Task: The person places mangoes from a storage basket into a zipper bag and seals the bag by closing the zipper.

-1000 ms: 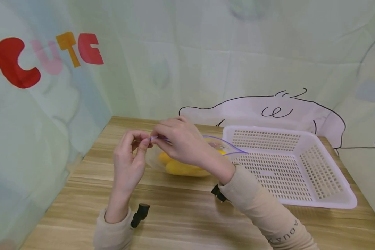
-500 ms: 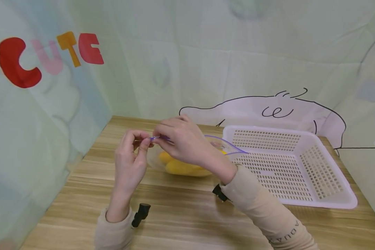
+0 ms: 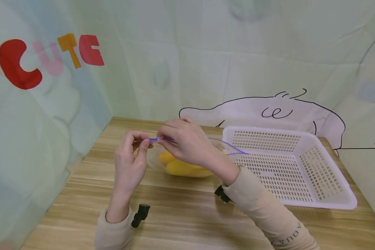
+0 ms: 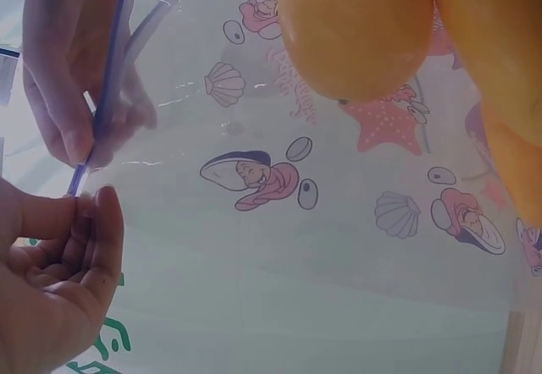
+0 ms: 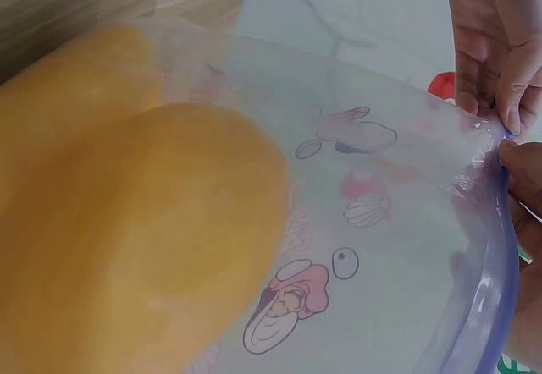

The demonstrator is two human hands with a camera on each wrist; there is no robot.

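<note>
A clear zip bag (image 3: 154,163), printed with shells and starfish, lies on the table with yellow-orange mango-like fruits (image 3: 184,168) inside. Along its mouth runs a purple zip strip (image 4: 106,95). My left hand (image 3: 129,163) pinches the strip's left end between thumb and fingers. Close to its right, my right hand (image 3: 187,142) pinches the same strip; a short purple length shows between the two hands. Beyond the right hand, the strip's two edges stand apart. In the right wrist view, the fruit (image 5: 152,239) fills the left side. Whether a slider sits under the right fingertips is hidden.
A white perforated plastic basket (image 3: 268,173) stands to the right on the wooden table (image 3: 175,222), the bag's right corner reaching over its left edge. Printed cloth (image 3: 162,69) hangs behind and to the left. A black wrist camera (image 3: 140,215) sits at the left sleeve.
My right hand has slid slightly rightward along the zip strip, so more purple strip shows between the hands. The left hand, bag and basket stay nearly in place.
</note>
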